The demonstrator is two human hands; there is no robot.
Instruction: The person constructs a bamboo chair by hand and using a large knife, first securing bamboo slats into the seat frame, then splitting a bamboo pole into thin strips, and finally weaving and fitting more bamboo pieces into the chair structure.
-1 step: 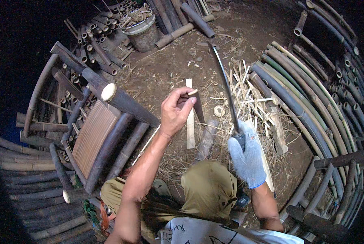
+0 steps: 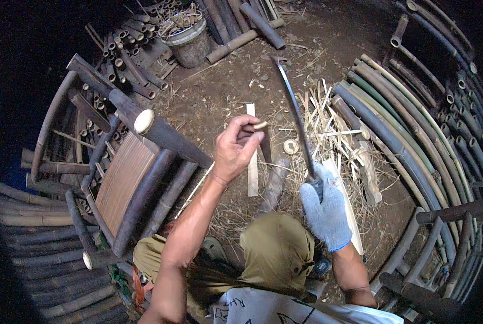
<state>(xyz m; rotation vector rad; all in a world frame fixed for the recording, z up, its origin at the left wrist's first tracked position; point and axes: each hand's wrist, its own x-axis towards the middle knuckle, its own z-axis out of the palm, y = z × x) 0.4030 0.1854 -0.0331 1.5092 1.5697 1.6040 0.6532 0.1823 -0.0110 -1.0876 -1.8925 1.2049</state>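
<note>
My bare left hand (image 2: 233, 151) is closed, pinching a small rounded pale piece of bamboo (image 2: 260, 125) between thumb and fingers. Opposite it, my right hand (image 2: 327, 208), in a grey-blue knitted glove, grips the dark handle of a long machete (image 2: 298, 110). Its slightly curved blade points away from me, apart from the pale piece. A flat light bamboo strip (image 2: 252, 181) lies below and behind my left hand, which partly covers it. To the right of that hand, a small bamboo ring (image 2: 290, 146) rests on the ground near the blade.
Split bamboo slivers (image 2: 328, 119) pile up right of the blade. Long bamboo poles (image 2: 403, 129) line the right side. A bamboo chair (image 2: 125, 189) stands at left, close to my left forearm. Farther off are a bucket (image 2: 192, 48) of scraps and stacked cut tubes (image 2: 128, 43).
The machete has shifted slightly left at its tip. My left hand has moved a little to the right, and the pale piece in it is tilted differently.
</note>
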